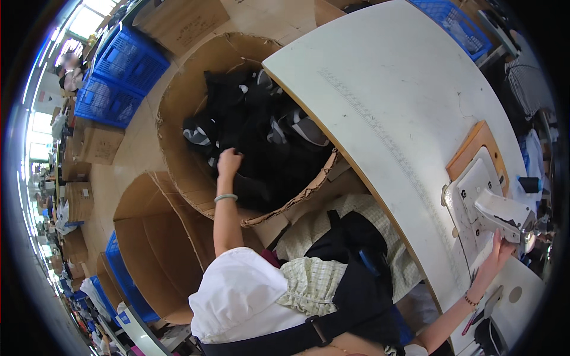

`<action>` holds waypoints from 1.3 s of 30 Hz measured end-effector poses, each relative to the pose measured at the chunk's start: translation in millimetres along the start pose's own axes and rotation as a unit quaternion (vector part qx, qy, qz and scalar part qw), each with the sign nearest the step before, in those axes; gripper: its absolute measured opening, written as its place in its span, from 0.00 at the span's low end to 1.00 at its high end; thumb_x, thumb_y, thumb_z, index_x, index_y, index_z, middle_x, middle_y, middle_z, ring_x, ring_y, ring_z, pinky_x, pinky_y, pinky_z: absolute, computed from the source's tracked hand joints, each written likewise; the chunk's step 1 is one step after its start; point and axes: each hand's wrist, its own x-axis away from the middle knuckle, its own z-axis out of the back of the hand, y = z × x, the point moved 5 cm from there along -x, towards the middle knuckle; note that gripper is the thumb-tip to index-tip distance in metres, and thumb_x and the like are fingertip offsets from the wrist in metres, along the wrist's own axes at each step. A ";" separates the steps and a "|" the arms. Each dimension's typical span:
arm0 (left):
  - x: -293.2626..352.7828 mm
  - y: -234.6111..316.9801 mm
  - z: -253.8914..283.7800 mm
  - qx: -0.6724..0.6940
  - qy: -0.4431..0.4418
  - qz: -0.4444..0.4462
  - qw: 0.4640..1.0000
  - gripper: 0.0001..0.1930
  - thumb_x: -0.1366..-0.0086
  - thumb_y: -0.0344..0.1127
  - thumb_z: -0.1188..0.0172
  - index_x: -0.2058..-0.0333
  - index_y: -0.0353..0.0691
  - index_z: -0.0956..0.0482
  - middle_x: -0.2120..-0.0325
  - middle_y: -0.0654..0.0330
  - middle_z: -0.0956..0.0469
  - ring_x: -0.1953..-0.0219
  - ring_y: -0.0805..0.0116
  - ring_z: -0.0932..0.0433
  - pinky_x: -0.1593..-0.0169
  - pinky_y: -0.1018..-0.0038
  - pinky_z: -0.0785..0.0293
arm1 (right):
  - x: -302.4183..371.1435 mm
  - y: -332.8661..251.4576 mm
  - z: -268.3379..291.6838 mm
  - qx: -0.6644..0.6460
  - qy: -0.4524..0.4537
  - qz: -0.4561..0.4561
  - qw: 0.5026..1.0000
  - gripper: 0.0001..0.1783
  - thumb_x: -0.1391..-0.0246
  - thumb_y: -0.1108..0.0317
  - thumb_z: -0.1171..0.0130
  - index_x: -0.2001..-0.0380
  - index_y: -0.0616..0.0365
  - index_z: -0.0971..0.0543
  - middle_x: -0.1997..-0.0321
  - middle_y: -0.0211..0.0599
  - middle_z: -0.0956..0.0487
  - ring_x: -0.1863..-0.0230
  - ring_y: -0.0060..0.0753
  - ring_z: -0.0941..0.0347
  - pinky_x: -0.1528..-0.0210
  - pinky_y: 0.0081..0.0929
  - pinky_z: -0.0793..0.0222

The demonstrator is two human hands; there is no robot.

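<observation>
My left hand [228,162] reaches into a large round-sided cardboard box [187,77]. Its fingers are curled closed at the black garments [249,127] heaped inside, which show grey and white patches. The fingertips press into the dark cloth, and exactly which piece they grip is hard to see. Over on the right, my right hand [500,254] lies against the end of a white sewing machine [499,210] set in the pale table [380,89]. Its fingers are partly stretched along the machine, with nothing visible held in them.
Another cardboard box [157,255] stands open beside the first. Blue plastic crates [122,77] are stacked at the far left, and a blue basket [454,26] sits beyond the table. A dark thread spool [529,184] is by the machine. Small tools [484,314] lie near my right forearm.
</observation>
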 end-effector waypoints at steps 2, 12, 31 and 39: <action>10.8 23.3 66.8 0.041 0.062 -0.030 0.997 0.15 0.53 0.40 0.44 0.70 0.35 0.25 0.69 0.47 0.26 0.62 0.52 0.28 0.61 0.62 0.33 | -3.3 5.7 8.2 0.069 -0.042 -0.009 0.997 0.27 0.49 0.70 0.51 0.47 0.64 0.45 0.48 0.41 0.38 0.49 0.29 0.41 0.44 0.26 0.49; 119.7 192.9 305.0 0.453 0.216 -0.249 0.828 0.12 0.50 0.29 0.40 0.67 0.30 0.26 0.75 0.63 0.26 0.74 0.80 0.32 0.70 0.84 0.35 | 45.4 -32.8 -20.6 0.110 -0.241 -0.038 0.964 0.04 0.51 0.73 0.50 0.76 0.63 0.31 0.80 0.30 0.33 0.77 0.19 0.36 0.72 0.16 0.39; 240.1 488.4 182.6 0.272 -0.133 -0.588 0.750 0.11 0.51 0.33 0.41 0.68 0.35 0.24 0.85 0.62 0.27 0.83 0.81 0.34 0.78 0.84 0.38 | 59.8 -42.6 -111.9 0.422 -0.163 0.521 0.724 0.20 0.59 0.69 0.52 0.59 0.61 0.28 0.51 0.33 0.33 0.41 0.32 0.49 0.53 0.24 0.42; 236.3 482.3 175.7 0.272 -0.096 -0.591 0.754 0.14 0.51 0.35 0.39 0.66 0.35 0.25 0.83 0.60 0.26 0.82 0.80 0.32 0.77 0.83 0.36 | 56.6 -40.1 -110.6 0.371 -0.174 0.513 0.755 0.15 0.60 0.70 0.51 0.65 0.59 0.26 0.55 0.35 0.31 0.44 0.35 0.45 0.56 0.22 0.41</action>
